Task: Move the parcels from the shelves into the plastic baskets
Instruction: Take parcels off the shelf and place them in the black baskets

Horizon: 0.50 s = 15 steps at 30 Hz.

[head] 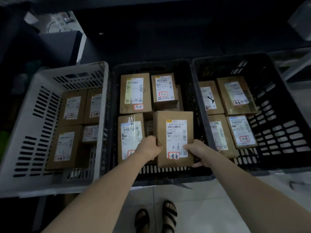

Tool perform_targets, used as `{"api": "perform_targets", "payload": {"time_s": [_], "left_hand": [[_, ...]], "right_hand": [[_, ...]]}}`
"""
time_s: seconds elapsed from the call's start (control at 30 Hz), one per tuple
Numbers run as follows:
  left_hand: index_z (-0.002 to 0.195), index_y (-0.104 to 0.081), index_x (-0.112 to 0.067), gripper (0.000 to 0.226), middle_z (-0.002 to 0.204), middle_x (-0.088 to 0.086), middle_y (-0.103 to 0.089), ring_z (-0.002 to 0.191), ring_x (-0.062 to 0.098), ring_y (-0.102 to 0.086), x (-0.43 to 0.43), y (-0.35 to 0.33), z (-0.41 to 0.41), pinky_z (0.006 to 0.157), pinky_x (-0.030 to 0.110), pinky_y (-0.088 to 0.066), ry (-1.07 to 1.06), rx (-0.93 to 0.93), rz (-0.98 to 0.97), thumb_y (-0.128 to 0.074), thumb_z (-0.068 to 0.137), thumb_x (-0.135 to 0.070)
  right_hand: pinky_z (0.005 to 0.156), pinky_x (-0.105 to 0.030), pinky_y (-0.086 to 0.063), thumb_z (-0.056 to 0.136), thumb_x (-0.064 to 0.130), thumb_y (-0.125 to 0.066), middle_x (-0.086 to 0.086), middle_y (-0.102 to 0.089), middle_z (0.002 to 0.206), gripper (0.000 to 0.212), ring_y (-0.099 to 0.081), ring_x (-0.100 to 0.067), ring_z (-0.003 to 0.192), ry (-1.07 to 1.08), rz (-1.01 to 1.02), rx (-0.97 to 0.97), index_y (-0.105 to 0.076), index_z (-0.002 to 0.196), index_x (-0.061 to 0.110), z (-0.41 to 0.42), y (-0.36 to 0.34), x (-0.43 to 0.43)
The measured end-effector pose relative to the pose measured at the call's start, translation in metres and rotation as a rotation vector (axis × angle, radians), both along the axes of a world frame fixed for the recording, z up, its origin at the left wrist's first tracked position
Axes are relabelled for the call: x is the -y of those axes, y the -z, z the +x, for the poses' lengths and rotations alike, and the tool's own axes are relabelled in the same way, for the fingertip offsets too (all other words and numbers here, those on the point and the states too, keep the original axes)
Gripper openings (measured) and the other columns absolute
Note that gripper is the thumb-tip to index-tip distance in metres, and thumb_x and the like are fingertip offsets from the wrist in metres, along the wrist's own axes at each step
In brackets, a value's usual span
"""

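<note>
Nearest the viewer, two sandalled feet (pixel 142 219) are standing on a pale tiled floor (pixel 202 207). Both forearms are reaching forward to a brown parcel (pixel 174 132), which is lying label-up between the hands, over the near right part of the middle black basket (pixel 168 171). The left hand (pixel 149 147) is gripping the parcel's left edge with curled fingers. The right hand (pixel 196 151) is gripping its lower right corner, with the thumb pressing on the white label and the fingers curling underneath. Whether the parcel is resting on anything below cannot be told. Three more parcels (pixel 134 93) are lying flat in the same basket, one just left of the left hand and two farther back. A white basket (pixel 42 106) on the left and a second black basket (pixel 282 132) on the right are flanking it, each holding labelled parcels. The background beyond is too dark to make out.
</note>
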<state>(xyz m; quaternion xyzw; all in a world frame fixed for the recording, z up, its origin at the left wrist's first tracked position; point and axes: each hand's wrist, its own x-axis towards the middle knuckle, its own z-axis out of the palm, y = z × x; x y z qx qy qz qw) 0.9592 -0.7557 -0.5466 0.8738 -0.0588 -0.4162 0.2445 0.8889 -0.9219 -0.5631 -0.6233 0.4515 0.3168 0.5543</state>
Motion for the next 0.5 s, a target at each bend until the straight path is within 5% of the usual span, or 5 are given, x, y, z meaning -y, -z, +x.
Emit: {"api": "perform_targets", "payload": {"time_s": [0.2,0.33,0.5], "left_hand": [[0.129,-0.051,-0.01,0.036,0.111,0.014,-0.063,0.097,0.028,-0.061,0.001,0.003,0.003,0.073,0.031,-0.047,0.137,0.302,-0.002,-0.045,0.094,-0.005],[0.129,-0.053,-0.011,0.038,0.122,0.012,-0.057,0.107,0.027,-0.055,-0.006,0.004,0.01,0.083,0.035,-0.049,0.194,0.42,-0.068,-0.043,0.093,-0.004],[0.135,-0.046,-0.014,0.043,0.127,0.013,-0.055,0.113,0.028,-0.054,-0.001,0.013,0.006,0.091,0.03,-0.044,0.173,0.133,-0.061,-0.05,0.093,-0.006]], "right_hand": [[0.056,-0.023,-0.035,0.097,0.011,-0.051,-0.011,-0.052,0.138,0.052,-0.047,-0.019,0.1,-0.03,-0.098,0.163,-0.033,0.146,0.012,0.011,0.006,-0.006],[0.077,-0.031,-0.041,0.096,0.013,-0.053,-0.012,-0.055,0.134,0.048,-0.053,-0.024,0.106,0.033,-0.122,0.143,-0.038,0.141,0.008,0.022,0.012,-0.013],[0.095,-0.037,-0.039,0.097,0.033,-0.055,-0.014,-0.05,0.141,0.06,-0.047,-0.031,0.129,0.182,-0.001,0.033,-0.034,0.144,0.003,0.018,0.028,-0.024]]}}
